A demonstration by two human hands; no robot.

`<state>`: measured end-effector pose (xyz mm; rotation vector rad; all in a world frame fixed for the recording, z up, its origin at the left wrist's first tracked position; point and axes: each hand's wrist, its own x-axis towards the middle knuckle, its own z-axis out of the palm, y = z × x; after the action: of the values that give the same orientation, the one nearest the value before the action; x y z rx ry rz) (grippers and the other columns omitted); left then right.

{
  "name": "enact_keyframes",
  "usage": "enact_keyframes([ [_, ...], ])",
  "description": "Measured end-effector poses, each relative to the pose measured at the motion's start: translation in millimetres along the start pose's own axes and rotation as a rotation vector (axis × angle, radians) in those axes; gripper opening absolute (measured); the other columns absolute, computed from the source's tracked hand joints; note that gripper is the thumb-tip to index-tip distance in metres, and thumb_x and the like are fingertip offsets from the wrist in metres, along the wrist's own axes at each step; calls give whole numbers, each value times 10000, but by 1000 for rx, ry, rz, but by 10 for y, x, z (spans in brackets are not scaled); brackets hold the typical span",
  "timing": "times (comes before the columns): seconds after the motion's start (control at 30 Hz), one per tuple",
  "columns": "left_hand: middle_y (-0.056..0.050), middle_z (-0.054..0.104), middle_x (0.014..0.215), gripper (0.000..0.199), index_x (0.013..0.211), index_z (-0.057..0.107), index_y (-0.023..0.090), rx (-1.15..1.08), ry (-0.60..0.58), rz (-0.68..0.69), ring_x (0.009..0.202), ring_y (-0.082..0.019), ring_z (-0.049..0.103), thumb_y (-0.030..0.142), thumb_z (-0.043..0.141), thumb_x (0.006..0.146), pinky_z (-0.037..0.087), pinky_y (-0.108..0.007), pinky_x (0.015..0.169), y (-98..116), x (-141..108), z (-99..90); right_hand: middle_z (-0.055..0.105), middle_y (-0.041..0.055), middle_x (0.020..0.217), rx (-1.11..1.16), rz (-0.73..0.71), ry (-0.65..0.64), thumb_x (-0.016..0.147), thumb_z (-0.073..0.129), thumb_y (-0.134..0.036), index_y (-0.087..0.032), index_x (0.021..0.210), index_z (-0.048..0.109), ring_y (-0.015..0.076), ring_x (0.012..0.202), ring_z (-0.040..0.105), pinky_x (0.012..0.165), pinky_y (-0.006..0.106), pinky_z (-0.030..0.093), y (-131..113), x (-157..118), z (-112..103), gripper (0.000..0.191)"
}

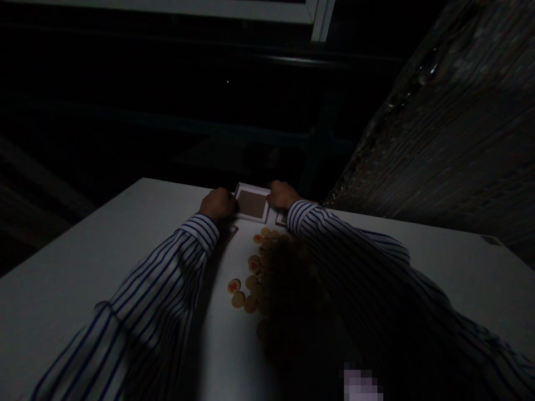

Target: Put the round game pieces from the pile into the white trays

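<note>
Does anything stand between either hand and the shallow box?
Nothing visible. The left hand is at the left edge of the shallow box, the right hand at its upper right corner; round pieces lie nearer the camera.

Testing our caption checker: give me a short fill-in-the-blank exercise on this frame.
1. The right hand is at the right side of the shallow box, the left hand at its ____ side.
2. The characters visible on the round pieces are coloured ____.
3. The sleeves are white with dark blue ____.

Missing words: left; red; stripes.
</note>
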<state>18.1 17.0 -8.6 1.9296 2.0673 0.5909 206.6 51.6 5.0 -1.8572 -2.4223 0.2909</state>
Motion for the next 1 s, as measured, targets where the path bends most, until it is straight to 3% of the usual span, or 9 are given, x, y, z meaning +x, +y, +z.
enact_keyframes([
  [0.27,-112,670,828,286,852,668,166,94,52,63,738,-215,611,268,430,732,459,-295,659,113,-73,-195,583,129,1054,43,-5,119,747,485,-247,-165,1070,517,251,959,556,728,311,442,2,-62,-178,335],
  [0.43,-113,666,888,312,922,654,156,33,114,54,795,-225,610,268,428,739,459,-303,693,161,-123,-313,577,121,1065,116,-42,183,752,478,-236,-165,1078,501,245,994,536,784,320,423,-11,-127,-282,334],
  [0.63,-101,669,872,291,892,656,138,-108,188,71,821,-222,603,262,441,741,450,-302,735,143,-134,-368,550,121,1114,158,-58,232,750,484,-234,-157,1134,463,246,1032,507,821,332,407,-42,-186,-393,393],
  [1.0,-133,653,903,312,939,633,113,-172,260,99,840,-236,596,266,430,759,450,-321,726,205,-227,-545,552,106,1106,182,-82,300,764,472,-236,-155,1176,438,245,1030,502,836,339,400,-94,-354,-612,421],
])
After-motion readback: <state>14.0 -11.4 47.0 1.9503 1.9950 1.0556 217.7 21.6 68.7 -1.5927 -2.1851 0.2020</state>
